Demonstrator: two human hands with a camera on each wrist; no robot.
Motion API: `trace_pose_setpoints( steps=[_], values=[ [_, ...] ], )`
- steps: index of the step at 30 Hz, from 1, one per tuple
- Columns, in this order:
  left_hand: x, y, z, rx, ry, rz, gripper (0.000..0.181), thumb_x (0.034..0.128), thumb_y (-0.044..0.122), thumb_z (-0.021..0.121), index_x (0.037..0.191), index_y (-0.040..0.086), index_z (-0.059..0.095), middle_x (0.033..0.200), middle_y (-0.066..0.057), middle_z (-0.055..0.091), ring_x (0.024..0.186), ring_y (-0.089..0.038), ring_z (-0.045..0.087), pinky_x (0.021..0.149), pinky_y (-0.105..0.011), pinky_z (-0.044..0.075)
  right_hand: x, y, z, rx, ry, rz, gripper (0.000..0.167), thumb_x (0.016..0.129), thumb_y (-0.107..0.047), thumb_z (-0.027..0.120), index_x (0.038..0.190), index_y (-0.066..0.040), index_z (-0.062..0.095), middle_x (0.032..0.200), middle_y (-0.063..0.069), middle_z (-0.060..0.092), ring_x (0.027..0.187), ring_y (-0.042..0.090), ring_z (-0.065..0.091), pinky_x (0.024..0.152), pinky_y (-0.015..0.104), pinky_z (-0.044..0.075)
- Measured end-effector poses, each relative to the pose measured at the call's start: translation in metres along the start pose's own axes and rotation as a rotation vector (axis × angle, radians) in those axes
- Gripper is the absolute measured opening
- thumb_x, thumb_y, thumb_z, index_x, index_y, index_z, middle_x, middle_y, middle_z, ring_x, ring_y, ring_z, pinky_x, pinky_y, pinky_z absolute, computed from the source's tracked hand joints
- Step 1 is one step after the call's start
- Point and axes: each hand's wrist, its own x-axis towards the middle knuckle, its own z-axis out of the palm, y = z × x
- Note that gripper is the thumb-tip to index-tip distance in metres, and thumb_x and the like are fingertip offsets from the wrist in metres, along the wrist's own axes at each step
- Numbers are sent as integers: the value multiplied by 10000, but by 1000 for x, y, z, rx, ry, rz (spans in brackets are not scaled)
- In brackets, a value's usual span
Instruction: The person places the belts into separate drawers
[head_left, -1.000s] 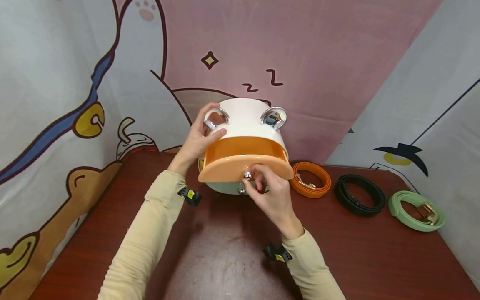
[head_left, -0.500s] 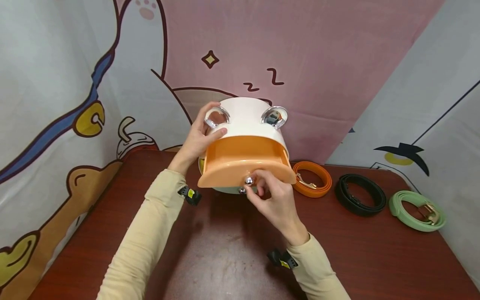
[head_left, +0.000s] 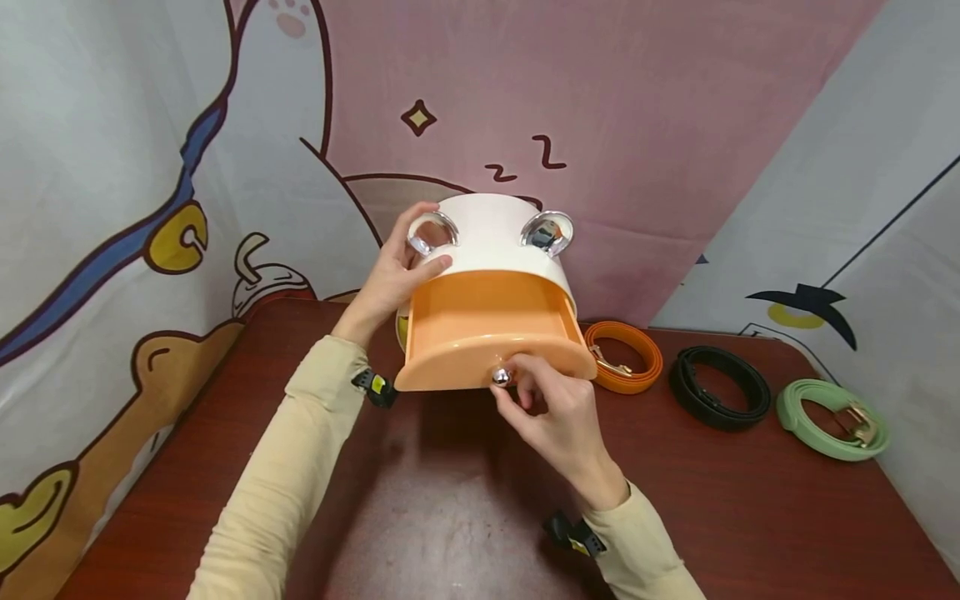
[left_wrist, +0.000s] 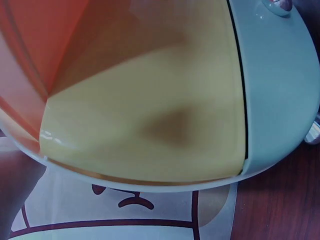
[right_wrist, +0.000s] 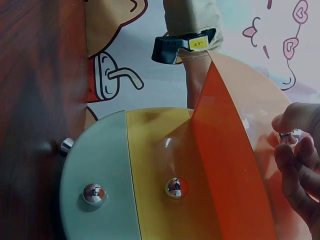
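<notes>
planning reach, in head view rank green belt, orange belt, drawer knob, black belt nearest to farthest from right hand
1. Drawer knob, in the right hand
2. Orange belt, leftmost of three
3. Black belt, middle
4. Green belt, rightmost

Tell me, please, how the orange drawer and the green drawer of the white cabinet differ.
The orange drawer is pulled out, its inside showing, while the green drawer sits closed. The orange drawer is the top one; the green drawer is the lowest, beneath the yellow drawer. The right hand pinches the orange drawer's knob, while no hand touches the green drawer's knob. Both fronts carry a shiny silver knob.
</notes>
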Motion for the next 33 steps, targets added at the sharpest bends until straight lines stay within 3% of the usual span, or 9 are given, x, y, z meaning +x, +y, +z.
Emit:
trace_pose_setpoints(
  steps=[4,11,19,26,33],
  values=[
    [0,1,-2,-7,-14,-6,671,855,-72,661,1424,125,364,1167,-162,506,977,-223,530,823,-267,436,-2,-3,-2,11,-4,1,160,875,-203,685,920,-56,641,595,-61,470,494,50,433,449,174,321],
    [0,2,-5,-3,-48,-23,671,871,-49,657,1437,156,362,1210,-211,479,1033,-286,513,823,-265,449,-3,-7,-6,-12,-18,-17,168,892,-236,672,908,-72,643,594,-75,475,480,40,428,440,160,314],
    [0,4,-9,28,-80,-57,701,877,-39,661,1458,170,332,1131,-97,486,805,-184,478,657,-238,404,-6,-12,-12,-40,-32,-29,199,916,-280,642,914,-81,643,600,-85,477,469,42,434,439,165,338],
    [0,4,-10,6,-102,-52,695,880,-67,645,1455,148,319,1161,-216,426,761,-157,453,634,-226,389,-9,-15,-14,-53,-23,-48,190,919,-277,633,906,-88,648,603,-98,475,474,12,423,435,168,343],
    [-1,5,-10,-31,-114,-63,706,882,-88,628,1464,146,302,1223,-227,422,993,-217,498,737,-233,445,-10,-19,-15,-47,-28,-69,202,921,-282,640,920,-79,644,579,-104,475,455,4,414,430,158,340]
  ],
)
